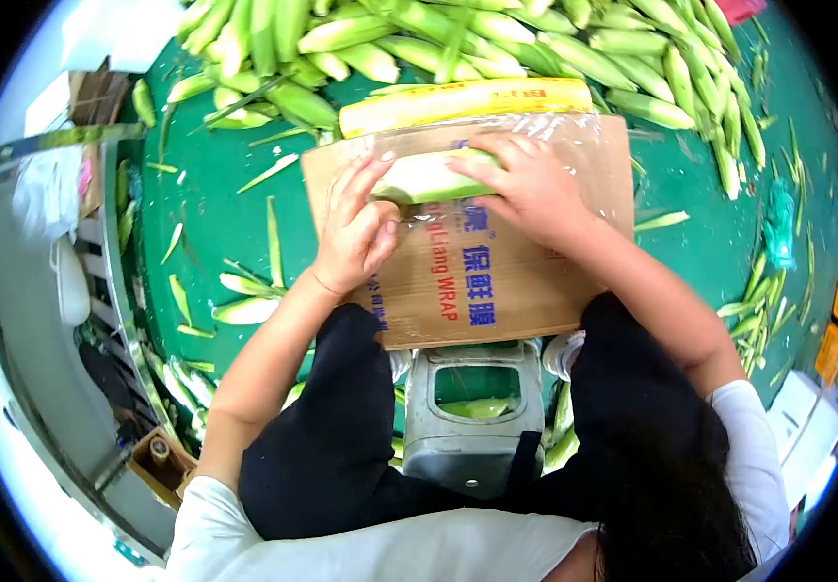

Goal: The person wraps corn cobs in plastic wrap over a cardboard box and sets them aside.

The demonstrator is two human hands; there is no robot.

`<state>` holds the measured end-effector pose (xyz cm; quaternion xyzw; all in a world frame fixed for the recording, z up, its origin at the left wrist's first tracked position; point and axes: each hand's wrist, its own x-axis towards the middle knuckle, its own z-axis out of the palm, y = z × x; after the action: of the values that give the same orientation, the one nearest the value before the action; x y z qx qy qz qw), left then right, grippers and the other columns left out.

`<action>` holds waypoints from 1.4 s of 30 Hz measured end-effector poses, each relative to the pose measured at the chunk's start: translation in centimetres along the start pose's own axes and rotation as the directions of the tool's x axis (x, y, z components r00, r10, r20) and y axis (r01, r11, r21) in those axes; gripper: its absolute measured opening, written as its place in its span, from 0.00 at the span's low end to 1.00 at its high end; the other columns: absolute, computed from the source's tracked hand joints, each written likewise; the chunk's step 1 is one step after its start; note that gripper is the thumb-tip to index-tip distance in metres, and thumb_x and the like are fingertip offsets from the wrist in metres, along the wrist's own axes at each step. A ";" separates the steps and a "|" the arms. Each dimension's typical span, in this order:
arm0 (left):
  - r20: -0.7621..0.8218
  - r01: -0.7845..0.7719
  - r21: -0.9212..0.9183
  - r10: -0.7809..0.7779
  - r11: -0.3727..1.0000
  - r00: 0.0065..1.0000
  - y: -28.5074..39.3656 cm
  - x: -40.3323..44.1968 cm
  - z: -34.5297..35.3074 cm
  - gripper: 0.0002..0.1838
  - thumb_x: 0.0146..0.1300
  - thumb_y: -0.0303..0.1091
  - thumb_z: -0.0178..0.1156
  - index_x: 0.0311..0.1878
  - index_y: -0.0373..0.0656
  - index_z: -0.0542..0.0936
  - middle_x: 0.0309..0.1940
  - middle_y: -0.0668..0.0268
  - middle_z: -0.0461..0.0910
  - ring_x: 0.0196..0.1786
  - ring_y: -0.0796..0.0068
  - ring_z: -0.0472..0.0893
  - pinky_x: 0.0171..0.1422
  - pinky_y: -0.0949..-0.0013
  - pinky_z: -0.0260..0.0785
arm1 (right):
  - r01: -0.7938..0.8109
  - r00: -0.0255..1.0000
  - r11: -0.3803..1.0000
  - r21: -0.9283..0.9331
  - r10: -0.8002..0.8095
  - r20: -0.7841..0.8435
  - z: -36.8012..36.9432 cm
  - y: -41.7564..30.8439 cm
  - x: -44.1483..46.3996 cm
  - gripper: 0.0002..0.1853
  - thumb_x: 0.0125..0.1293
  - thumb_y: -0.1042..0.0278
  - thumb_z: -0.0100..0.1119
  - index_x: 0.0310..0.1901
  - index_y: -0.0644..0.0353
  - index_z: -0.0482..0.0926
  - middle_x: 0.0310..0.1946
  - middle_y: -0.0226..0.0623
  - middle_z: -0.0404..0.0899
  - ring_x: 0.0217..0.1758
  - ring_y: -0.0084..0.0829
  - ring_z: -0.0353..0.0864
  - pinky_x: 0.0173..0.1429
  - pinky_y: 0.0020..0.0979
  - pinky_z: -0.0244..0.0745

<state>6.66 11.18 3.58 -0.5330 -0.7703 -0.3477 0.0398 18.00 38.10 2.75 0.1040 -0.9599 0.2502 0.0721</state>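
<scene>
A pale green ear of corn [429, 177] lies crosswise over a cardboard sheet [526, 281] printed with blue and red lettering. My left hand [353, 228] is at its left end, some fingers curled and the upper ones against the husk. Around the right end, my right hand [528, 186] has its fingers and thumb closed. Just beyond the corn rests a yellow-looking roll of plastic wrap [467, 105]. Clear film [594, 145] shows over the cardboard near the roll; how far it reaches under the corn I cannot tell.
A large heap of corn [497, 39] covers the far side of the green floor [215, 204]. Loose husks [273, 242] lie to the left, more corn pieces [758, 310] to the right. A grey stool [472, 456] stands between my legs. A metal rack [113, 242] borders the left.
</scene>
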 end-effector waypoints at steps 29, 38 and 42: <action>0.323 0.049 -0.140 -0.001 0.989 0.946 1.4 2.9 1.8 0.03 0.70 0.27 0.61 0.40 0.41 0.76 0.73 0.57 0.74 0.77 0.49 0.71 0.77 0.38 0.58 | -0.038 0.959 0.999 -0.031 0.028 -0.281 1.3 -0.7 0.3 0.15 0.66 0.59 0.64 0.51 0.54 0.79 0.41 0.40 0.84 0.43 0.44 0.84 0.49 0.45 0.79; 0.284 0.699 -0.323 -0.639 0.638 0.715 0.7 6.0 2.8 0.10 0.69 0.32 0.67 0.50 0.39 0.81 0.51 0.55 0.86 0.56 0.54 0.82 0.63 0.62 0.73 | -0.160 0.978 0.987 -0.017 0.161 0.130 -0.4 -3.5 1.1 0.32 0.62 0.37 0.69 0.58 0.54 0.78 0.41 0.44 0.82 0.45 0.48 0.84 0.48 0.49 0.80; -0.004 0.140 -0.040 -0.141 0.989 0.990 3.0 2.1 2.2 0.29 0.59 0.38 0.74 0.62 0.41 0.78 0.56 0.55 0.81 0.59 0.51 0.80 0.66 0.52 0.71 | -0.517 0.765 0.850 0.103 0.405 0.500 -0.5 -4.2 0.7 0.37 0.73 0.27 0.49 0.51 0.61 0.80 0.44 0.60 0.86 0.50 0.59 0.86 0.51 0.57 0.80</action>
<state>9.05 14.70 4.29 -0.4768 -0.7989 -0.3665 0.0074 18.32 34.68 5.26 -0.0725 -0.9079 0.3399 -0.2345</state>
